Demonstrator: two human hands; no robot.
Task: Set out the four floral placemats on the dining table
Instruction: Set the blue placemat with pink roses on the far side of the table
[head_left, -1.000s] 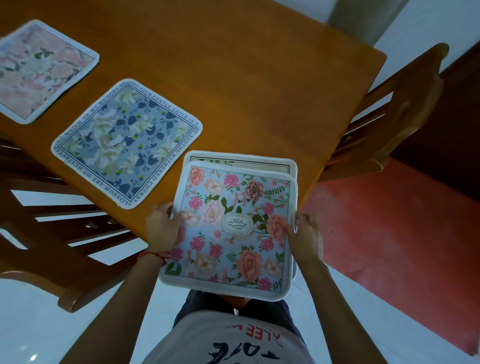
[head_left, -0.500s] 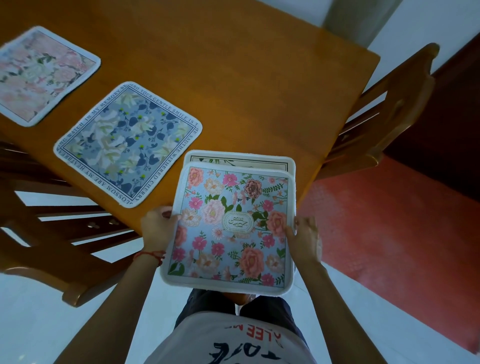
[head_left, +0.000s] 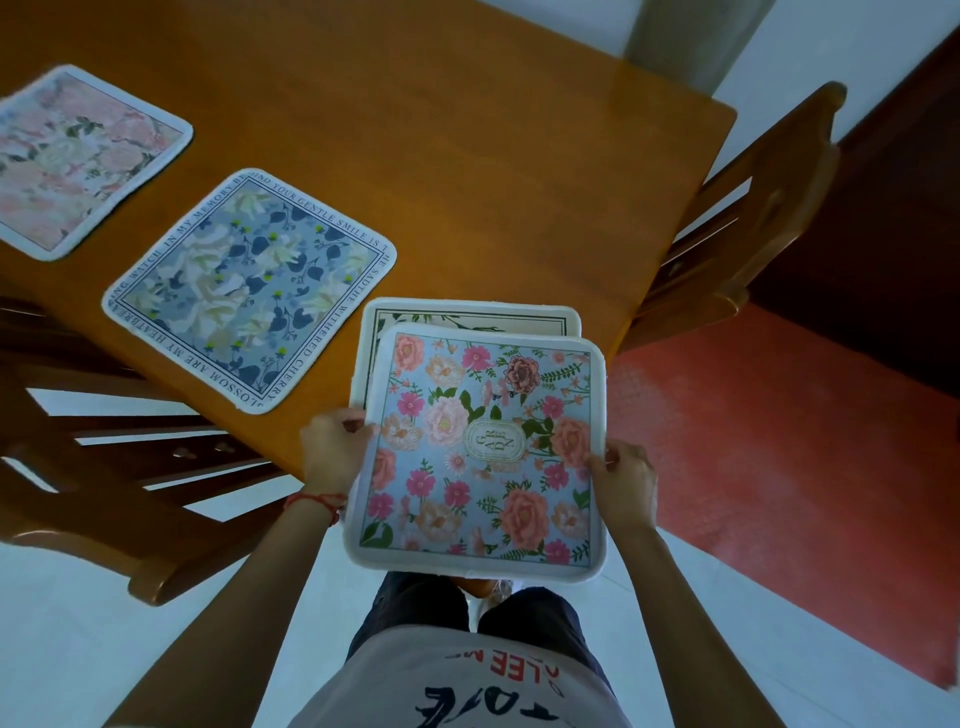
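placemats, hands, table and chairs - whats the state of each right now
pink placemat: flat on table
blue placemat: flat on table
garden placemat: held, on top
white placemat: under it, mostly hidden
left hand: grips left edge
right hand: grips right edge
table: holds two mats

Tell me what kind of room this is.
Most likely a home dining room: a wooden dining table with matching wooden chairs pulled up to it, floral placemats laid at the seats, and a tiled floor underneath.
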